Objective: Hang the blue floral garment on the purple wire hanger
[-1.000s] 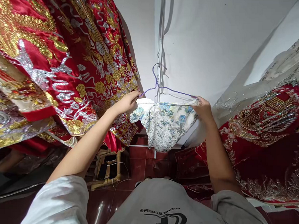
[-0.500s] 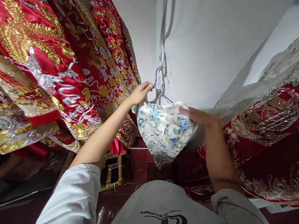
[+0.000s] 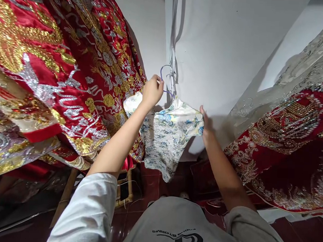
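A short-sleeved top (image 3: 164, 142) in white, blue and yellow floral cloth hangs from a thin purple hanger (image 3: 169, 93) in front of me. My left hand (image 3: 152, 90) is closed around the hanger just below its hook, above the neckline. At the sleeve on the right, my right hand (image 3: 207, 124) grips the cloth edge, its thumb pointing up and the other fingers mostly hidden. The other sleeve spreads out to the left, partly behind my left forearm.
Red jackets (image 3: 110, 62) with gold and silver embroidery hang at left. A beaded dark red gown (image 3: 288, 139) stands at right. Pale straps (image 3: 173, 40) run down the white wall (image 3: 233, 49). A bamboo stool (image 3: 128, 190) sits low on the red tiled floor (image 3: 150, 186).
The top has opened out on the hanger, both sleeves now spread. My right hand has moved from the neckline to the right sleeve's edge. My left hand stays at the hanger.
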`<state>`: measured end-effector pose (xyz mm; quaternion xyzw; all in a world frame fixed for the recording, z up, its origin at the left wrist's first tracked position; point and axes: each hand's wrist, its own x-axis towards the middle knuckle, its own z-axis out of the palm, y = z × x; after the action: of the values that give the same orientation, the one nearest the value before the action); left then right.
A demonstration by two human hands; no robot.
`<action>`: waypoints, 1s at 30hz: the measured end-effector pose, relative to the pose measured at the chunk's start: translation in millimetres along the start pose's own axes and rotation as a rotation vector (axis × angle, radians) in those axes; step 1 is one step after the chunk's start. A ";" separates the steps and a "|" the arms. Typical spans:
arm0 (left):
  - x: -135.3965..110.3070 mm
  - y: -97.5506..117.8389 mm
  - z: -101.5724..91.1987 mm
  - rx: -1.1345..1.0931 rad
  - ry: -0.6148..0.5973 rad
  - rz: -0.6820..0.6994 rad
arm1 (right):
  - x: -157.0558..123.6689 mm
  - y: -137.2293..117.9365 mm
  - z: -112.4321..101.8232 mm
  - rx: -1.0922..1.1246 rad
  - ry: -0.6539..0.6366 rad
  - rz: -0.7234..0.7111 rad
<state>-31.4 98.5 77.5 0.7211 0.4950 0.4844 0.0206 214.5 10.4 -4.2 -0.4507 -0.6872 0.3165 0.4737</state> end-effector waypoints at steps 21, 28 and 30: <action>-83.7 99.6 -12.4 -0.807 -0.661 -0.061 | -12.6 -6.7 43.8 -0.044 -0.126 -0.328; -46.7 72.5 -50.3 -0.619 -0.830 -0.120 | 3.4 0.8 2.9 -0.322 0.050 -0.168; -44.6 46.9 -71.2 -0.542 -0.865 -0.204 | 16.8 -4.0 -16.1 -0.365 0.095 -0.092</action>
<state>-51.9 9.9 108.9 0.7722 0.3657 0.2485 0.4564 225.9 24.4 11.0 -0.5118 -0.7299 0.1429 0.4300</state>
